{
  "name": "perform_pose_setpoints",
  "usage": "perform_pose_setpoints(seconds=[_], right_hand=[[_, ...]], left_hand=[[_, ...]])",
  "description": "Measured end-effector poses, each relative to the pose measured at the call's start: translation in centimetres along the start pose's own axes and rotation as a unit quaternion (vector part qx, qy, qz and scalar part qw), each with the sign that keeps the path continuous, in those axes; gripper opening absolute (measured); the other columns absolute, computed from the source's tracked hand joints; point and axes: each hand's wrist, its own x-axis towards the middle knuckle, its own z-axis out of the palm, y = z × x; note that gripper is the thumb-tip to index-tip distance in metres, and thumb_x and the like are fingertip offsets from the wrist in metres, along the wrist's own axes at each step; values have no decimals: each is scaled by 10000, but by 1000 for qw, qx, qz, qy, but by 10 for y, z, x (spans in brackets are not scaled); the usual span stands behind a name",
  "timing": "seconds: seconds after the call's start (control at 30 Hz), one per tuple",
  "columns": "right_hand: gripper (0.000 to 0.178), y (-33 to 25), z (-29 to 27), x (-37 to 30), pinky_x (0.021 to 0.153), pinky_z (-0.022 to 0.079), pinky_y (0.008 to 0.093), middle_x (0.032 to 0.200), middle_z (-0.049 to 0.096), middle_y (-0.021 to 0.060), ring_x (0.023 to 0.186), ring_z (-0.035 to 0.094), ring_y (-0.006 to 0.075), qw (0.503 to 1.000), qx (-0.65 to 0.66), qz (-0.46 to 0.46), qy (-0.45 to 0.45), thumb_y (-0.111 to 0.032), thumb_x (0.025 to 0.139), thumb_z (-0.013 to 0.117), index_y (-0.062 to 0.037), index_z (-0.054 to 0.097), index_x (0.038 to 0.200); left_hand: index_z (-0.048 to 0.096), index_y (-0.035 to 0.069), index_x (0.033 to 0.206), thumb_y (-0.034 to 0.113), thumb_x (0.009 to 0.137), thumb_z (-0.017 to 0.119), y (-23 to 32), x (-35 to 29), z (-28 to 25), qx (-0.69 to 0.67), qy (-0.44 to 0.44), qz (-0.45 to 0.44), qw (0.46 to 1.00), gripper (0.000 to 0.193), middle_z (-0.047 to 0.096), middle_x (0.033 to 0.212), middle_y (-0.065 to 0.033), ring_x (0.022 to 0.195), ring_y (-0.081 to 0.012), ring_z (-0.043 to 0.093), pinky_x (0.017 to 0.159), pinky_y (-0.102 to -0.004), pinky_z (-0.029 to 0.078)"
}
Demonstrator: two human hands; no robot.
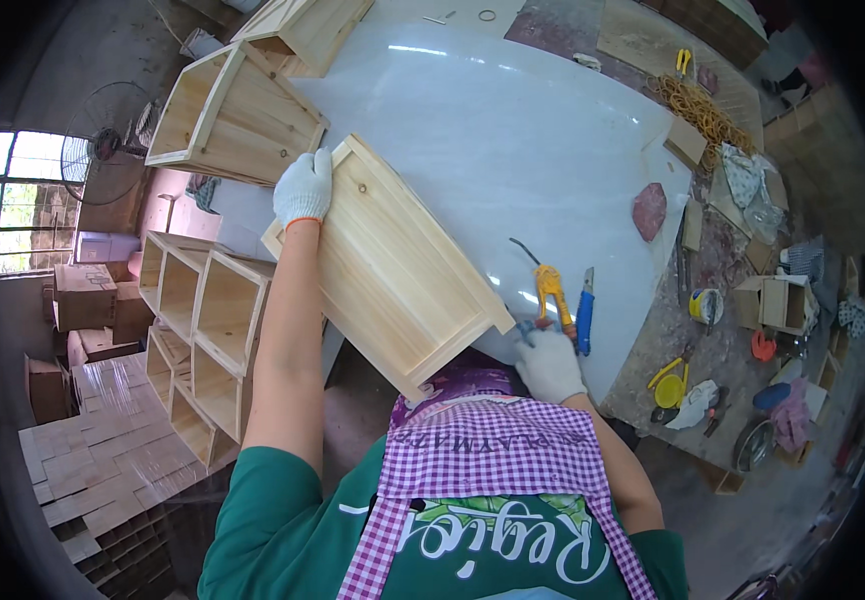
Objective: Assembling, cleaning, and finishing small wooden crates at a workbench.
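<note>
A pale wooden box [398, 262] with slanted sides lies tilted across the near edge of the white-topped table, close to my apron. My left hand [305, 188], in a white knit glove, is closed on the upper left edge of this box. My right hand [550, 365], gloved too, is at the table's near edge by the box's lower right corner. It reaches the lower end of a yellow-orange hand tool [550, 288] with a thin dark curved end; whether its fingers grip the tool is unclear. Beside the tool lies a blue utility knife [586, 310].
More wooden boxes [243, 115] stand at the far left of the table [493, 150]. Stacked wooden boxes [228, 305] are left of my arm. A reddish stone-like piece [650, 211] lies at the right. Farther right are coiled yellow cord [703, 115], a tape roll [706, 306] and cloths.
</note>
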Motion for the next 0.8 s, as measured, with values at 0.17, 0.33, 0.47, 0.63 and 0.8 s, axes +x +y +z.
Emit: perform_pose_setpoints(seconds=[0.17, 0.33, 0.47, 0.63, 0.8], right_hand=[[328, 27, 16, 1, 914, 505, 480, 1071, 681, 180, 1048, 647, 383, 982, 166, -90, 1, -157, 916, 647, -74, 686, 1231], [336, 68, -36, -22, 951, 517, 443, 1139, 708, 190, 1075, 666, 378, 938, 254, 13, 237, -150, 961, 631, -52, 694, 1276], [307, 122, -44, -50, 956, 517, 448, 1119, 707, 199, 1075, 665, 382, 911, 190, 147, 334, -136, 959, 629, -45, 706, 1241], [309, 185, -7, -61, 948, 508, 475, 1104, 698, 207, 1059, 657, 393, 901, 136, 258, 322, -158, 943, 645, -61, 706, 1229], [324, 236, -44, -66, 929, 500, 507, 1036, 690, 215, 1021, 652, 407, 799, -20, 331, 501, -211, 920, 668, -93, 715, 1218]], left_hand=[[700, 105, 1080, 498, 1041, 384, -18, 15, 34, 39, 27, 57, 997, 506, 701, 1128, -201, 1049, -432, 660, 901, -533, 528], [713, 90, 1095, 481, 1061, 370, -59, 28, 47, -37, 64, 129, 989, 521, 689, 1168, -217, 1065, -471, 631, 904, -554, 496], [703, 66, 1118, 515, 1051, 367, -26, 23, 26, 1, 27, 76, 997, 565, 682, 1170, -238, 1085, -495, 613, 910, -559, 477], [695, 43, 1111, 525, 1051, 361, -24, 18, 27, -10, 36, 61, 997, 589, 681, 1153, -256, 1083, -507, 608, 907, -560, 472], [688, 35, 1116, 511, 1060, 358, -35, 22, 28, -15, 39, 64, 997, 581, 685, 1134, -262, 1061, -512, 612, 894, -553, 475]])
